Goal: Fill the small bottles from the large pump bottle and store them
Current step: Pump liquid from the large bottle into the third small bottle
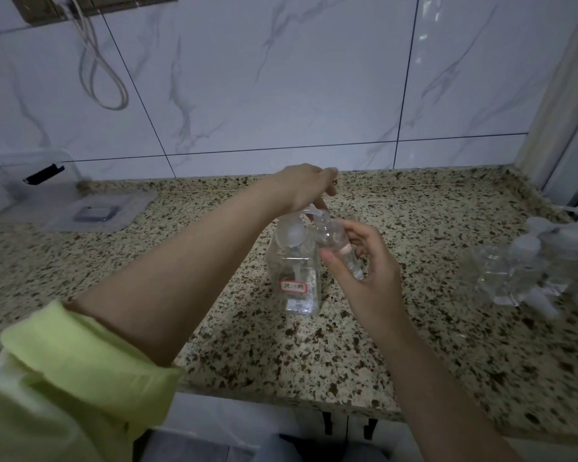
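Note:
The large clear pump bottle [296,278] with a red-edged label stands in the middle of the speckled counter [431,328]. My left hand [306,186] rests on top of its pump head, fingers pointing down. My right hand [364,271] grips a small clear bottle [337,243], tilted with its mouth up against the pump spout. A little clear liquid shows inside the large bottle near its base.
Several small clear bottles with white caps [528,261] cluster at the counter's right side. A clear plastic box [30,188] and its lid [97,213] sit at the back left. A white cable [101,71] hangs on the tiled wall. The counter's front edge runs near me.

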Demonstrator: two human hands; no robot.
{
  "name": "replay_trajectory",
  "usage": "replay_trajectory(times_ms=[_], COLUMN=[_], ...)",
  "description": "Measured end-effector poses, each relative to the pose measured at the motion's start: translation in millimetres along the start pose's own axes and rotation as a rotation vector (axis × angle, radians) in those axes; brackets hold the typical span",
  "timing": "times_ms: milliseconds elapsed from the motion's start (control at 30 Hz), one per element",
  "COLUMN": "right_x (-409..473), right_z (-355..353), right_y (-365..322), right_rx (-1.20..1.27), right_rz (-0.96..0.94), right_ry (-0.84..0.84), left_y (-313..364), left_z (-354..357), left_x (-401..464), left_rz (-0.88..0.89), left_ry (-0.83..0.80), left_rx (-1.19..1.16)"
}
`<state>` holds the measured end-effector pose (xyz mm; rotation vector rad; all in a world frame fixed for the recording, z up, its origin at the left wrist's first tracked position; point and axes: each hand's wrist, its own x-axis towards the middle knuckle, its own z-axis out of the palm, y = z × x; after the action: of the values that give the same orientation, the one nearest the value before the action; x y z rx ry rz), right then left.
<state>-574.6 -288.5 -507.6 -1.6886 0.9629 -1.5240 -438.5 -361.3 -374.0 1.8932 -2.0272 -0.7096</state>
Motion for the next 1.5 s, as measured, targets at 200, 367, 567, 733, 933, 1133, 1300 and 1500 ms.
replay_trajectory(times_ms=[200, 367, 567, 733, 933, 1133, 1300, 1500], right_x=[-0.6, -1.0, -0.6, 0.1, 0.4, -0.3, -0.9, -1.2], right_z=[0.7, 1.3, 1.2, 0.8, -0.3, 0.0, 0.1, 0.3], right_y=[-2.1, -1.8, 0.5, 0.1, 1.7, -0.5, -2.6, -0.7], right_rx=[-0.002, -0.004, 0.004, 0.003, -0.014, 0.006, 0.005, 0.004], right_rz=[-0.004, -0.001, 0.009, -0.006, -0.002, 0.006, 0.018, -0.005], right_ry=[-0.015, -0.014, -0.011, -0.015, -0.024, -0.032, -0.028, -0.024], left_y=[-0.1, -0.3, -0.7, -0.4, -2.0, -1.5, -0.5, -0.3], left_z=[2.0, -0.5, -0.5, -1.5, 0.7, 0.1, -1.3, -0.6], left_x=[-2.5, -2.8, -0.7, -0.6, 0.3, 0.3, -0.5, -1.4], left_rz=[0.005, -0.013, -0.017, -0.007, -0.013, -0.015, -0.016, -0.010], left_ry=[0.018, 0.015, -0.005, -0.017, -0.017, -0.014, -0.028, -0.037], left_rx=[-0.014, -0.036, -0.001, -0.008, -0.012, -0.023, 0.005, 0.024])
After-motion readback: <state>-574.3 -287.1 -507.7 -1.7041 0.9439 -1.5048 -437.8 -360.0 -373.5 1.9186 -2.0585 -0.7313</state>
